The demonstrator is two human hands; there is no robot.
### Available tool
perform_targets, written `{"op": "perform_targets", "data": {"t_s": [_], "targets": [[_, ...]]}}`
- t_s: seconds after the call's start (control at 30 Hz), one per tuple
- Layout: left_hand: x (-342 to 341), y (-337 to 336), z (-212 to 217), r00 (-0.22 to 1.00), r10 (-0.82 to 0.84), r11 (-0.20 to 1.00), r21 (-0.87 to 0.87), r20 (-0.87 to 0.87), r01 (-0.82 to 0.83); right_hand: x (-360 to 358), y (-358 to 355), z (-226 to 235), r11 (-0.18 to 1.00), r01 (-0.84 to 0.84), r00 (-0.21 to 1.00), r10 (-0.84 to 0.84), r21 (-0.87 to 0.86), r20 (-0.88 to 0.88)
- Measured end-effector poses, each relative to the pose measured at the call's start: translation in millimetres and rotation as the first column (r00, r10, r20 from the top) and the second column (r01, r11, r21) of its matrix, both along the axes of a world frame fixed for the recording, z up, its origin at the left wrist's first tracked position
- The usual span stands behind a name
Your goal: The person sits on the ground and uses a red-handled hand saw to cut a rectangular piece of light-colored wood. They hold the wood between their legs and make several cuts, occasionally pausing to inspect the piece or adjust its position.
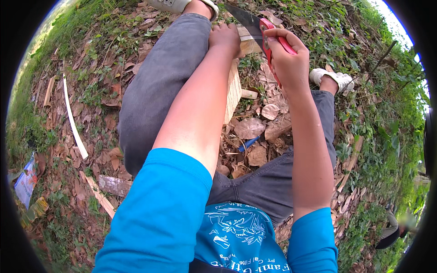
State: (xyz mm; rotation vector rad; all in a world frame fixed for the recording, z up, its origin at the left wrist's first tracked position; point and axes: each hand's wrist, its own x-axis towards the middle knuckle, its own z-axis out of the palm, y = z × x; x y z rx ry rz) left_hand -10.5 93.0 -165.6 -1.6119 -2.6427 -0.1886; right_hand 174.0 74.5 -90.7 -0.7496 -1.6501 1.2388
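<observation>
My right hand (287,57) is closed around the red handle of a hand saw (248,20), whose dark blade points away to the upper left. The blade lies over or beside a pale piece of wood (248,45); whether its teeth touch the wood I cannot tell. My left hand (225,40) is curled down on the wood's left end, next to my left shin, its fingertips partly hidden. A light wooden plank (233,93) slants below that hand, partly behind my left forearm.
Dry leaves (250,128) cover the ground between my legs, with a small blue object (249,144) among them. To the left lie a curved pale strip (73,113), wood scraps (102,200) and a plastic bag (26,182). Another person (392,230) is at the right edge.
</observation>
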Motion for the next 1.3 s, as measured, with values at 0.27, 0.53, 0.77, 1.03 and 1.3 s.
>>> {"op": "perform_targets", "data": {"t_s": [0.27, 0.53, 0.77, 1.03, 1.3], "targets": [[8.0, -2.9, 19.5, 0.997, -0.03, 0.996, -0.083, 0.067, 0.035, 18.4, -48.2, -59.6, 0.98, 0.043, 0.999, -0.044, 0.196, -0.001], [0.3, 1.4, 18.3, 0.998, -0.008, 0.997, -0.075, 0.064, 0.012, 93.9, -128.0, -52.5, 0.991, 0.058, 0.997, -0.063, 0.121, 0.034], [7.1, -4.8, 10.7, 1.0, -0.009, 0.999, -0.05, 0.0, 0.009, 152.4, -176.5, -20.1, 0.995, 0.076, 0.989, -0.065, -0.071, 0.135], [7.8, -0.5, 3.2, 0.993, -0.116, 0.993, -0.036, 0.003, 0.116, -25.8, 17.6, -21.2, 0.973, 0.112, 0.992, -0.123, 0.202, 0.038], [-3.2, -3.9, 5.9, 0.991, -0.115, 0.993, -0.027, 0.068, 0.117, 1.1, -26.0, -57.0, 0.975, 0.069, 0.997, -0.064, 0.211, -0.031]]}}
